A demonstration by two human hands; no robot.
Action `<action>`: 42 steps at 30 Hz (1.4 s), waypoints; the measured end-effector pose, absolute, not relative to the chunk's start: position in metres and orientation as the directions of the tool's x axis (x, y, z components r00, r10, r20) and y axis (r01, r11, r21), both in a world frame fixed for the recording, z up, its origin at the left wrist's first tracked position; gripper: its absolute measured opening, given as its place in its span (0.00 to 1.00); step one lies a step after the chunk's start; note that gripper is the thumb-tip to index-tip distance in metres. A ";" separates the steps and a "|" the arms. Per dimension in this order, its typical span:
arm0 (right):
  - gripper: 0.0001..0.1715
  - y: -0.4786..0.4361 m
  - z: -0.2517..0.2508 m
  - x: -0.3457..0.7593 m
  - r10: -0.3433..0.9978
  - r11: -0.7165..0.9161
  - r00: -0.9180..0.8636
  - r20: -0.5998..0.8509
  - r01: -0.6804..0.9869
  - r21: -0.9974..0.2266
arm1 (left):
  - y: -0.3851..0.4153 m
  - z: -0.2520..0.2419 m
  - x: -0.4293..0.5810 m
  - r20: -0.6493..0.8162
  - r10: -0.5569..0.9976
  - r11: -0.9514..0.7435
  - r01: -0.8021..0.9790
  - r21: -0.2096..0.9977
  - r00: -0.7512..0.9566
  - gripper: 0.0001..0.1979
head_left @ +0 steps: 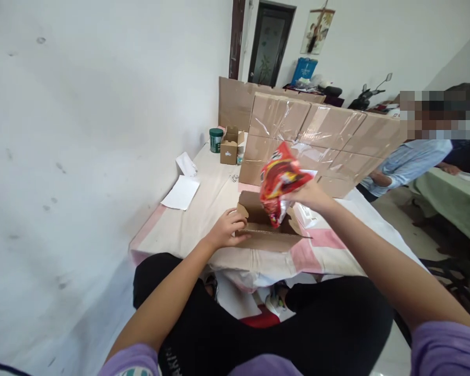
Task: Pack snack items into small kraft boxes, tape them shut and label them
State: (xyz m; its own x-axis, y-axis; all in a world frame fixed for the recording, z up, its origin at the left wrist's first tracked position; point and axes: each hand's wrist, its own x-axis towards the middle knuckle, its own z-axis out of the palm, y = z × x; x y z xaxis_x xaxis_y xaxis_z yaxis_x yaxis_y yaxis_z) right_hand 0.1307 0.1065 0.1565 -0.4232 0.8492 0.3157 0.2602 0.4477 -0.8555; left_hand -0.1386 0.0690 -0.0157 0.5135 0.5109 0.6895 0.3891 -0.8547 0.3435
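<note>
Head view: right hand (303,195) grips red bag (280,177) over open box (270,242) at front edge of table (213,196); left hand (229,230) holds box's left corner, presumably keeping it steady. Blur hides whether bag's lower tip dips inside.

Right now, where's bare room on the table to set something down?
Free: tablecloth between white sheet and open cardboard box; also left of the left hand. Crowded: far end, by green-lidded tub and small carton; beyond the box, by taped carton stack; over the box, by red packet.
</note>
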 end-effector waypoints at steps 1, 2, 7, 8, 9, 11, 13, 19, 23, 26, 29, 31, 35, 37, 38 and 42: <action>0.34 0.109 0.145 0.120 0.844 0.447 -0.448 0.295 0.284 -0.848 | 0.069 -0.015 -0.138 0.673 0.495 -0.865 0.387 0.320 0.550 0.12; 0.32 0.112 0.134 0.111 0.838 0.454 -0.471 0.276 0.321 -0.831 | 0.069 -0.013 -0.139 0.650 0.486 -0.869 0.399 0.291 0.584 0.11; 0.28 0.122 0.102 0.102 0.809 0.535 -0.535 0.242 0.504 -0.678 | 0.077 -0.007 -0.143 0.535 0.485 -0.860 0.488 0.147 0.692 0.14; 0.27 0.123 0.101 0.104 0.805 0.553 -0.549 0.227 0.552 -0.624 | 0.079 -0.008 -0.142 0.531 0.478 -0.863 0.486 0.137 0.699 0.16; 0.26 0.123 0.100 0.107 0.805 0.563 -0.556 0.207 0.605 -0.564 | 0.080 -0.008 -0.140 0.531 0.471 -0.867 0.481 0.129 0.704 0.18; 0.24 0.123 0.102 0.111 0.827 0.552 -0.538 0.163 0.721 -0.420 | 0.082 -0.009 -0.137 0.527 0.460 -0.871 0.479 0.110 0.714 0.20; 0.23 0.121 0.105 0.114 0.846 0.533 -0.517 0.134 0.814 -0.231 | 0.082 -0.010 -0.135 0.524 0.458 -0.870 0.483 0.099 0.718 0.19; 0.23 0.096 0.092 0.106 0.895 0.433 -0.444 -0.040 0.848 0.305 | 0.080 -0.010 -0.132 0.523 0.474 -0.855 0.512 0.081 0.708 0.10; 0.27 0.086 0.077 0.100 0.929 0.365 -0.361 -0.081 0.861 0.354 | 0.078 -0.011 -0.130 0.532 0.469 -0.851 0.522 0.060 0.705 0.08; 0.22 0.084 0.074 0.098 0.935 0.355 -0.333 -0.126 0.854 0.379 | 0.079 -0.011 -0.130 0.534 0.462 -0.853 0.520 0.048 0.709 0.07; 0.19 0.086 0.071 0.094 0.921 0.387 -0.332 -0.202 0.836 0.390 | 0.080 -0.012 -0.131 0.526 0.448 -0.862 0.506 0.037 0.723 0.05; 0.20 0.090 0.066 0.089 0.903 0.417 -0.329 -0.277 0.824 0.383 | 0.080 -0.013 -0.132 0.522 0.439 -0.867 0.497 0.033 0.731 0.05; 0.14 0.102 0.048 0.075 0.868 0.441 -0.293 -0.402 0.827 0.350 | 0.078 -0.015 -0.132 0.516 0.436 -0.872 0.489 0.037 0.737 0.04; 0.13 0.108 0.041 0.070 0.850 0.445 -0.290 -0.440 0.841 0.307 | 0.078 -0.016 -0.131 0.515 0.445 -0.869 0.493 0.049 0.733 0.04; 0.13 0.111 0.040 0.069 0.839 0.450 -0.298 -0.455 0.851 0.272 | 0.079 -0.016 -0.131 0.515 0.451 -0.866 0.496 0.057 0.729 0.05; 0.11 0.111 0.061 0.075 0.799 0.494 -0.434 -0.415 0.868 0.044 | 0.081 -0.015 -0.131 0.510 0.472 -0.863 0.494 0.104 0.719 0.05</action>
State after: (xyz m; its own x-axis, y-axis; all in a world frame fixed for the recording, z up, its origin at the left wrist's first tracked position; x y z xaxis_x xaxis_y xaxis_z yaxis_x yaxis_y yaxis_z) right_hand 0.0748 0.1111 0.0614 -0.4342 0.7993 -0.4154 0.8682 0.4942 0.0436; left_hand -0.1306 0.0810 -0.0148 0.7188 0.4724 0.5101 0.4937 -0.8634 0.1038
